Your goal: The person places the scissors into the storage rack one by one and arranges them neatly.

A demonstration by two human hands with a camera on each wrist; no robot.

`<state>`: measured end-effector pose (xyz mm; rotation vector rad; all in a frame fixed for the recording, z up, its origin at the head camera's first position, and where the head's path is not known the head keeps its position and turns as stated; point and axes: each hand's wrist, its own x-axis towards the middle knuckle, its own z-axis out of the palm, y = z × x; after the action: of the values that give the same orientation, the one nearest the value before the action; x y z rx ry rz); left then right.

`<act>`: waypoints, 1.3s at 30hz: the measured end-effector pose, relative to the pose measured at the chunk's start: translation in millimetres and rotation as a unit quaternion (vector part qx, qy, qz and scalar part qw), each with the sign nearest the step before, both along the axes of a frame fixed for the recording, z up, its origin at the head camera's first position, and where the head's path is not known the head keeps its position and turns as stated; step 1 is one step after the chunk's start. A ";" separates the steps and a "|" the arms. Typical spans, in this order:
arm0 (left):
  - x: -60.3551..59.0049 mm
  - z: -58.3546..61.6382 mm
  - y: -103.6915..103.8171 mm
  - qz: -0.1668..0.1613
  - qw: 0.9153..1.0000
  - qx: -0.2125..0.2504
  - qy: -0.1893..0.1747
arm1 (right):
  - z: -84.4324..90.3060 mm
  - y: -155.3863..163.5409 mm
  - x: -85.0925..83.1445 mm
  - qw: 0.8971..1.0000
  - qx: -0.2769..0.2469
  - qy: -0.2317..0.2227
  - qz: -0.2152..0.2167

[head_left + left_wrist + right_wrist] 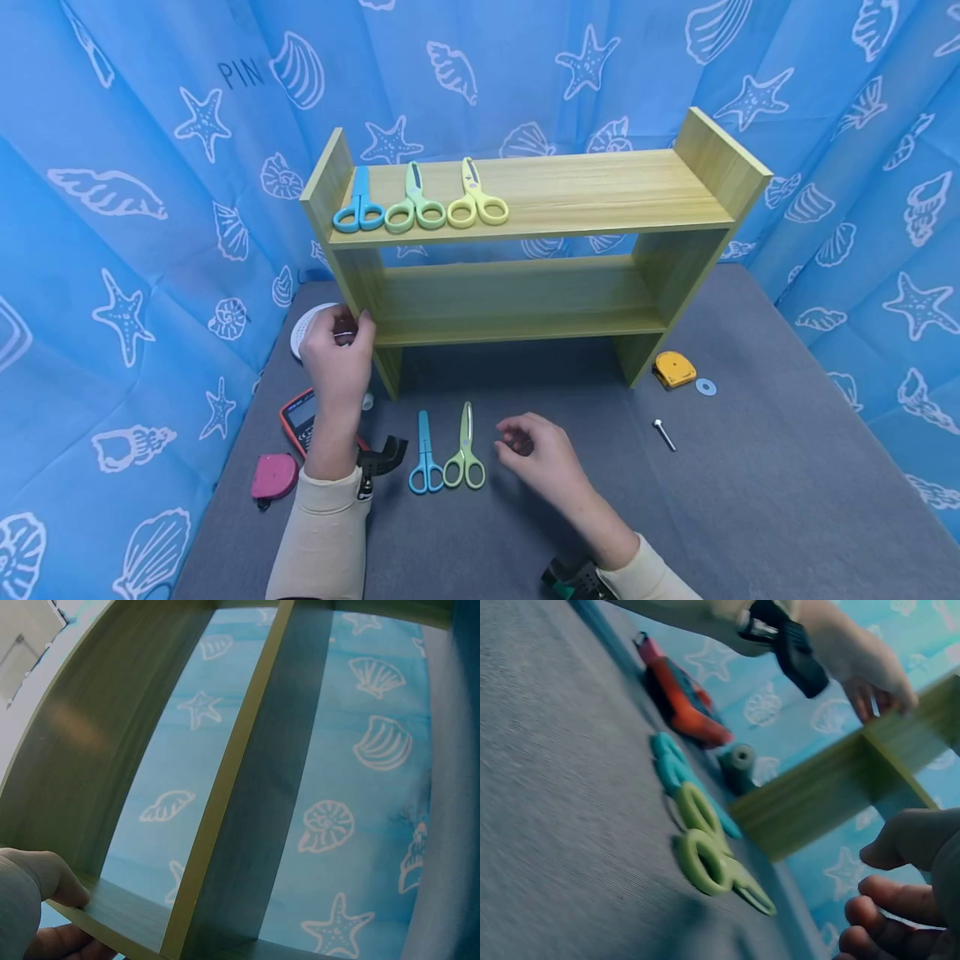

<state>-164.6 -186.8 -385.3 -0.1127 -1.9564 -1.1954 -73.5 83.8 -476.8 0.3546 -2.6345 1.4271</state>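
Observation:
A two-tier wooden shelf [525, 200] stands on the grey table. Blue scissors [360, 204], green scissors [414, 204] and yellow scissors [474, 202] lie side by side on the left of its top board. My left hand [351, 327] grips the front edge of the shelf's left side panel [90, 750]; my thumb [46, 876] presses on that edge. A second blue pair [426, 460] and a second green pair [465, 457] lie on the table in front of the shelf. My right hand [516, 439] hovers just right of them, fingers loosely curled and holding nothing.
A red multimeter [298, 414], a pink tape measure [273, 477], a black clamp [384, 455] and a white round disc [307, 325] lie at the left. A yellow tape measure [673, 369], a washer [705, 387] and a bolt [663, 435] lie at the right. Blue curtains close in the back and sides.

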 end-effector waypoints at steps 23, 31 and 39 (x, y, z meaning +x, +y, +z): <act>1.0 -0.1 -0.7 0.001 1.000 0.002 -0.018 | -28.6 -43.0 -2.2 0.981 0.187 -0.023 0.041; -0.5 0.0 -0.9 0.001 1.000 -0.001 -0.018 | -17.4 -28.9 -1.8 0.990 0.136 -0.023 0.031; -0.8 -0.2 -1.2 -0.002 1.000 0.003 -0.012 | 11.7 -1.7 2.5 0.994 0.104 -0.044 0.005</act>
<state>-165.4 -188.0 -385.5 -0.0986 -1.9744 -1.2102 -71.1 82.1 -465.1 0.3321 -2.8651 1.2003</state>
